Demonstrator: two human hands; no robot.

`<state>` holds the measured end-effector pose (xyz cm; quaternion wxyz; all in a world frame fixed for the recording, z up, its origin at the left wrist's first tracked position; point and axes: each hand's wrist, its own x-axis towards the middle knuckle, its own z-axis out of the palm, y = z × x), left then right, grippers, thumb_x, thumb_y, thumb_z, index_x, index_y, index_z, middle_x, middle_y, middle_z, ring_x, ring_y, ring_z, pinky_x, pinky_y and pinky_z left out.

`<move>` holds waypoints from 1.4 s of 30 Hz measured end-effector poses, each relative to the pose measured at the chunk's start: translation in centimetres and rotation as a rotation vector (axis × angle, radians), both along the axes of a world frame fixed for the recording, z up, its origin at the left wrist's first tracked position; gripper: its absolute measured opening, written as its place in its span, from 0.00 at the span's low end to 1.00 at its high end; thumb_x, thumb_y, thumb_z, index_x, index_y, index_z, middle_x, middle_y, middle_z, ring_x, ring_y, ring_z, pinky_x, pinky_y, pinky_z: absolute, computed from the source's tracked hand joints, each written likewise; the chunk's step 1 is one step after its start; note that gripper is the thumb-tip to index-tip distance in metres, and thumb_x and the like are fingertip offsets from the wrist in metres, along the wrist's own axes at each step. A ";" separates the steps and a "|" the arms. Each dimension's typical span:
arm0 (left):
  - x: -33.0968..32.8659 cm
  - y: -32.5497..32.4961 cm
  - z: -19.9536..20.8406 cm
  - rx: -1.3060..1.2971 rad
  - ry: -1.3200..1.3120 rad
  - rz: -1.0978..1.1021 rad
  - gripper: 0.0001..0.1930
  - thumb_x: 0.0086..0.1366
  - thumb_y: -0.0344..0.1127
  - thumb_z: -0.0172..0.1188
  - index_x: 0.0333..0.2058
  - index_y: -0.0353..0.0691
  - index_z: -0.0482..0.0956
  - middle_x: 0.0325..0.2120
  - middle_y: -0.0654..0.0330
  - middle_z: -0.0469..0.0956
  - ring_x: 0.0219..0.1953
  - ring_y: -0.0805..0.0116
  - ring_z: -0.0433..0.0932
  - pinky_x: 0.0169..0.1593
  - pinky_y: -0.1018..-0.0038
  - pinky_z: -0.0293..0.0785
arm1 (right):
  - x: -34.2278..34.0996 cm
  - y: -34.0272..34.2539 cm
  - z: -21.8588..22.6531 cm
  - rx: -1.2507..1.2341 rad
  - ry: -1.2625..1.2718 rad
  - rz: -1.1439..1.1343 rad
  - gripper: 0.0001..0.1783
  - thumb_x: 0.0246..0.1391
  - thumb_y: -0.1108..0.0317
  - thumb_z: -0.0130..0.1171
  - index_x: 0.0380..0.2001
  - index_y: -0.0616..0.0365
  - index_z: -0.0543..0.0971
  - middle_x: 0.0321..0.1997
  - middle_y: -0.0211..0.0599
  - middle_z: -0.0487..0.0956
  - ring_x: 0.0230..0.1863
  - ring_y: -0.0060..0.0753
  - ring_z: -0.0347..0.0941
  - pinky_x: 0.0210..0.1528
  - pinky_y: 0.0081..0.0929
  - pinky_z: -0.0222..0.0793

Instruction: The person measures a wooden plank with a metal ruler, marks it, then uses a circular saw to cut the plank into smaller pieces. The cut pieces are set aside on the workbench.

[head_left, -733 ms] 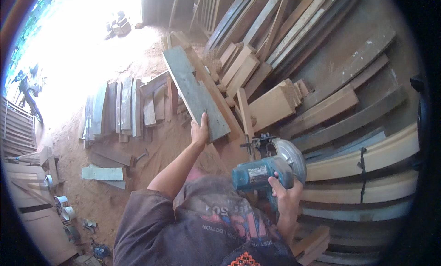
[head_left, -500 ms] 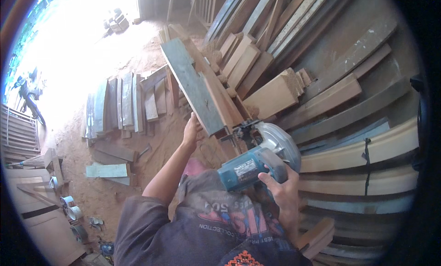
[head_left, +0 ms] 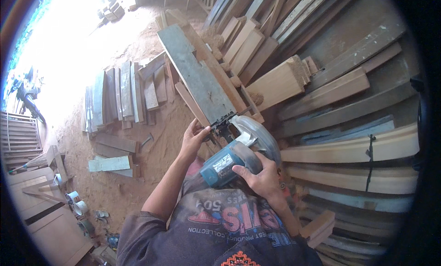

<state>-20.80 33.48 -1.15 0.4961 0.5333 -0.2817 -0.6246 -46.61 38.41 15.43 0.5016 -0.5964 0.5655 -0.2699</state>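
Observation:
My right hand is wrapped round the rear handle of a teal circular saw with a clear-grey blade guard. The saw's black base meets the near end of a weathered grey-green plank, which has a notch in its right edge. My left hand is at the left end of the saw's base, thumb and fingers closed about its edge beside the plank's corner. The fingertips are partly hidden. Under the plank lies a reddish-brown timber, and a narrow board shows along its left side. The blade is hidden.
Short offcuts lie in a row on the sandy floor at left, near a hammer and a pale green board piece. Stacked timbers fill the right side. Rolls of tape sit at lower left.
The saw has moved left and slightly up, its base now against the plank's end. My left hand has shifted from the plank's side to the saw's base edge.

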 end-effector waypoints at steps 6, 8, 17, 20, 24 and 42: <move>-0.4 -0.7 -0.2 0.004 -0.023 0.046 0.42 0.76 0.34 0.69 0.81 0.37 0.57 0.62 0.51 0.79 0.60 0.61 0.82 0.61 0.63 0.81 | 0.7 0.1 -0.8 0.123 -0.100 -0.033 0.33 0.68 0.38 0.67 0.45 0.65 0.85 0.35 0.54 0.88 0.39 0.50 0.89 0.44 0.44 0.80; -0.4 -1.0 -0.2 0.018 -0.061 0.035 0.42 0.76 0.33 0.69 0.81 0.35 0.57 0.62 0.51 0.79 0.62 0.60 0.81 0.64 0.62 0.80 | 1.1 0.0 -0.7 0.160 -0.037 -0.027 0.35 0.69 0.36 0.64 0.42 0.65 0.85 0.32 0.58 0.87 0.38 0.57 0.88 0.43 0.48 0.79; -0.3 -1.4 0.3 -0.013 -0.036 0.039 0.40 0.77 0.34 0.67 0.81 0.38 0.58 0.62 0.54 0.78 0.58 0.62 0.83 0.58 0.65 0.84 | 2.0 -0.8 0.3 0.141 0.078 -0.033 0.34 0.69 0.37 0.63 0.37 0.65 0.83 0.29 0.62 0.85 0.36 0.65 0.87 0.40 0.53 0.78; 0.1 -1.7 0.3 0.002 -0.066 0.026 0.40 0.76 0.34 0.68 0.81 0.39 0.58 0.62 0.54 0.78 0.57 0.64 0.83 0.56 0.66 0.85 | 2.1 -0.9 0.2 0.146 0.077 -0.028 0.34 0.68 0.37 0.63 0.37 0.65 0.84 0.30 0.62 0.85 0.36 0.65 0.87 0.40 0.53 0.78; 0.3 -2.1 0.6 -0.013 -0.059 0.017 0.42 0.76 0.35 0.69 0.81 0.41 0.58 0.62 0.55 0.78 0.56 0.65 0.83 0.56 0.66 0.84 | 2.3 -1.1 0.4 0.134 0.055 -0.038 0.33 0.69 0.37 0.63 0.37 0.64 0.84 0.30 0.61 0.85 0.37 0.65 0.87 0.40 0.53 0.79; 1.7 -3.3 1.1 0.017 -0.087 0.008 0.47 0.74 0.30 0.71 0.82 0.34 0.50 0.67 0.45 0.72 0.59 0.57 0.84 0.57 0.65 0.88 | 3.6 -2.4 1.0 0.078 0.024 -0.052 0.33 0.69 0.37 0.64 0.36 0.64 0.84 0.30 0.61 0.85 0.36 0.64 0.88 0.40 0.51 0.80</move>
